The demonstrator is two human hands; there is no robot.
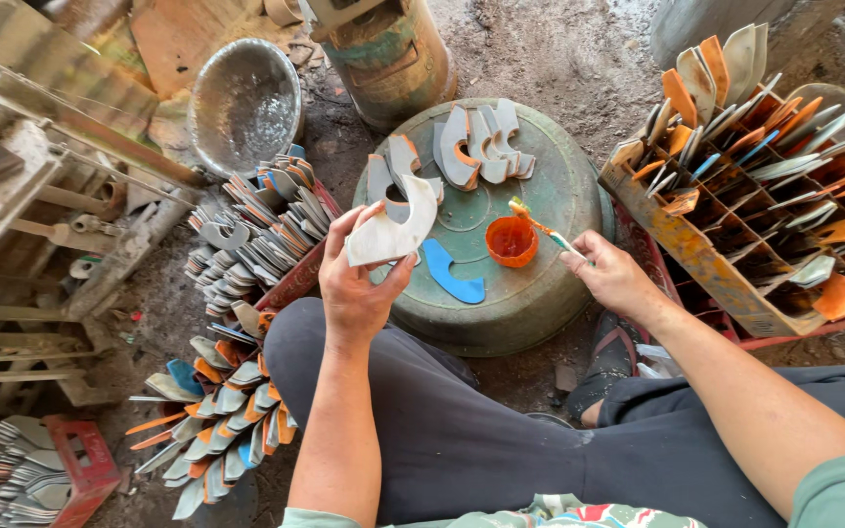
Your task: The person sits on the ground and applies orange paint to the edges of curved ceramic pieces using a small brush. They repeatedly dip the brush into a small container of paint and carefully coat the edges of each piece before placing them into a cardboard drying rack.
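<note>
One curved whitish sole piece [391,230] sits pinched in the left hand [359,284], thumb & fingers closed on its lower edge, held just above the near-left rim of an upturned green basin [530,293]. Right hand [613,279] is closed round a small brush [540,225], tip over an orange glue cup [511,241] at the basin's centre. Blue sole piece [450,274] lies beside the cup; more grey pieces [476,147] on the basin's far side. Orange-stained slotted rack [726,264] w/ pieces stands right of the basin, stacked pieces [261,230] left.
</note>
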